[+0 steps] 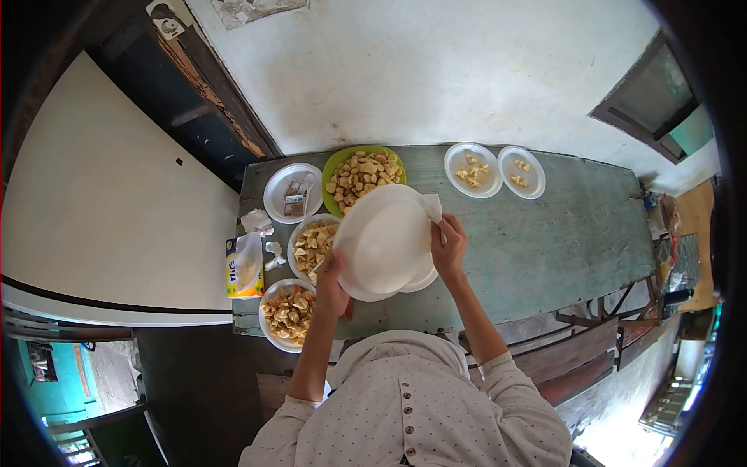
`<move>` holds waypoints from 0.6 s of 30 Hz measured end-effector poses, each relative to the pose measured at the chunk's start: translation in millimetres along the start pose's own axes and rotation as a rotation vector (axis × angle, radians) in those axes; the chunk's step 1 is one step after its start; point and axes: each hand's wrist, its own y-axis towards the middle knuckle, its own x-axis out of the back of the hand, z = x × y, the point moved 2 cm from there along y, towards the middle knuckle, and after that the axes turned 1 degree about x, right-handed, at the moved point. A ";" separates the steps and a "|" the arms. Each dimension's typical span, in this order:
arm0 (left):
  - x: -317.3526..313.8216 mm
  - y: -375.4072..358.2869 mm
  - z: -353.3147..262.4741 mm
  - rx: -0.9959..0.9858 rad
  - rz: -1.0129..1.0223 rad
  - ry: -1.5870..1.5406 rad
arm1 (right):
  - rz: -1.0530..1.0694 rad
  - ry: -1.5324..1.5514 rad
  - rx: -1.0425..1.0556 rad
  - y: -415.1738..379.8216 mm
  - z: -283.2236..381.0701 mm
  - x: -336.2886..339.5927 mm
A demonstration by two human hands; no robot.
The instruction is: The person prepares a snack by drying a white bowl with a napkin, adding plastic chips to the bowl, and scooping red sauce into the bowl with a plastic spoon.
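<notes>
Tilted up in front of me is a white plate [383,243], its left rim gripped by my left hand [333,286]. At the plate's right rim, my right hand [449,245] pinches a white tissue [432,206] that touches the edge. Another white plate [422,281] shows partly beneath, mostly hidden by the raised one. Close by my left hand are a plate of pale chopped pieces [311,247] and, lower, a plate of browner pieces [288,315]. Behind the raised plate stands a green bowl [334,163] heaped with pale chunks.
At the back left, a white plate [280,180] holds small packets. Crumpled tissues [257,222] lie by a yellow tissue pack [246,268]. Two white plates [473,187] [531,188] with a few pieces stand at the back right. A wall borders the green table [560,249].
</notes>
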 end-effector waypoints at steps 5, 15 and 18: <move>5.2 12.8 -10.0 0.054 0.020 -0.171 | -0.076 0.058 -0.064 -0.6 4.6 -0.6; 6.3 11.0 -20.7 0.001 0.099 -0.205 | -0.199 0.079 -0.005 15.1 34.9 5.5; 1.4 8.7 -28.7 0.005 0.097 -0.141 | -0.178 0.025 0.121 22.5 44.3 9.2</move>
